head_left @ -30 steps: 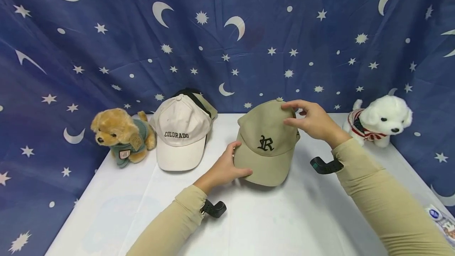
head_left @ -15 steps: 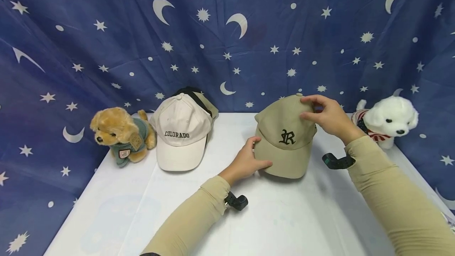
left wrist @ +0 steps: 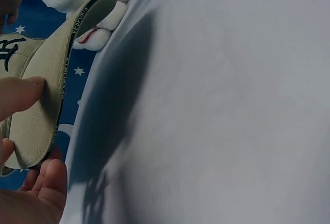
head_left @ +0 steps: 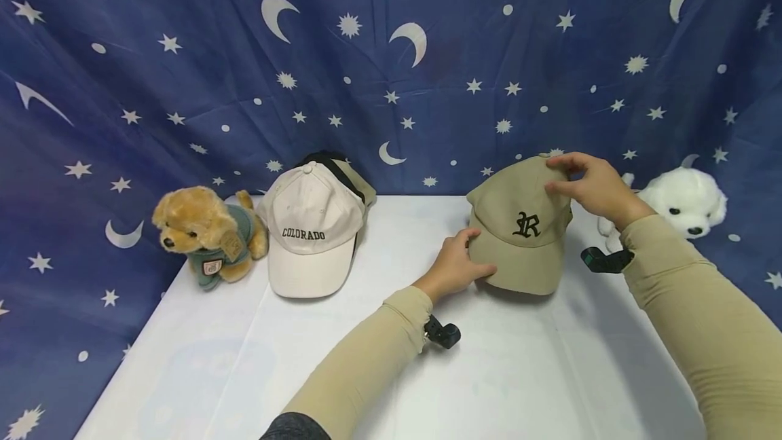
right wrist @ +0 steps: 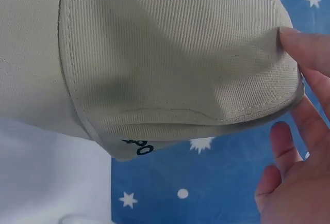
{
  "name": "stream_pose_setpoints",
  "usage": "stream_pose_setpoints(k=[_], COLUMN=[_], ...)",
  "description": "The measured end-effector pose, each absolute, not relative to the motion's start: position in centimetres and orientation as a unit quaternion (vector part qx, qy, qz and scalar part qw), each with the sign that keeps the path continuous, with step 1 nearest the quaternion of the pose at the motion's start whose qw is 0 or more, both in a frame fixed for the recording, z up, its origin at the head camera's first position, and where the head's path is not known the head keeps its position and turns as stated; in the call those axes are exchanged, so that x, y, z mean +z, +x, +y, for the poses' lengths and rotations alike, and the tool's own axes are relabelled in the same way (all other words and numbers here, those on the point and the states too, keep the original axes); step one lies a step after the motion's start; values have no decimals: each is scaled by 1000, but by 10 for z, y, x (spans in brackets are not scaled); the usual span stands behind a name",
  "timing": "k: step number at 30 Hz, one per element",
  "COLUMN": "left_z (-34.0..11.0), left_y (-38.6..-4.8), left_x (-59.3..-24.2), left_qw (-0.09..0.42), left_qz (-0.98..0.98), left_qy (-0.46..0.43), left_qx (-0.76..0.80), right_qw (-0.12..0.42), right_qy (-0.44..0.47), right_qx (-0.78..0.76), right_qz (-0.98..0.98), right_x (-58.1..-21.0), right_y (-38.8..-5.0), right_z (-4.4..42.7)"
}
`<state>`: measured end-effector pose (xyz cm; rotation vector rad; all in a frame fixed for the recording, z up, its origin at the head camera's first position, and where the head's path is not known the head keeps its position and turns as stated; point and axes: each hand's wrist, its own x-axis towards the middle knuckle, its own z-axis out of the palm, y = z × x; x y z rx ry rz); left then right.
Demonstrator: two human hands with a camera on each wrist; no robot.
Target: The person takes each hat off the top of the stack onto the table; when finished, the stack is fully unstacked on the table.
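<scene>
A khaki baseball cap (head_left: 507, 206) with a dark letter on its front faces me at the right of the head view. My left hand (head_left: 455, 267) pinches the left side of its brim (left wrist: 38, 113), thumb on top and fingers underneath. High on the cap's right side, the thumb and fingers of my right hand (head_left: 600, 189) pinch the crown (right wrist: 180, 48). The left wrist view shows the brim off the table, its shadow cast beside it. The cap's back is mostly hidden.
On the left stand a cream COLORADO cap (head_left: 308, 223), with darker caps partly hidden behind it, and a tan plush dog (head_left: 201, 229). A white plush dog (head_left: 684, 202) sits right, partly behind my right arm. A starry blue curtain (head_left: 342, 73) backs the white table (head_left: 342, 352).
Both hands have carried the khaki cap to the right, nearer the white plush dog. The cream cap and the tan dog stay where they were.
</scene>
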<state>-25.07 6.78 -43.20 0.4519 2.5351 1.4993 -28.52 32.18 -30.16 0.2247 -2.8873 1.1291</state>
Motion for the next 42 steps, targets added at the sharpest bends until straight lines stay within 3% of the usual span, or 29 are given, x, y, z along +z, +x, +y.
stream_pose_setpoints(k=[21, 42], left_z=[114, 148], left_y=[-275, -270], left_x=[-431, -439], left_qw=[125, 189], left_qz=[847, 781], left_qy=[140, 114], left_qx=[497, 584], right_qw=[-9, -47], right_qy=[60, 16], right_qx=[340, 341], right_qz=[-938, -939], right_x=[-309, -315], right_y=[-314, -332], right_z=[367, 382])
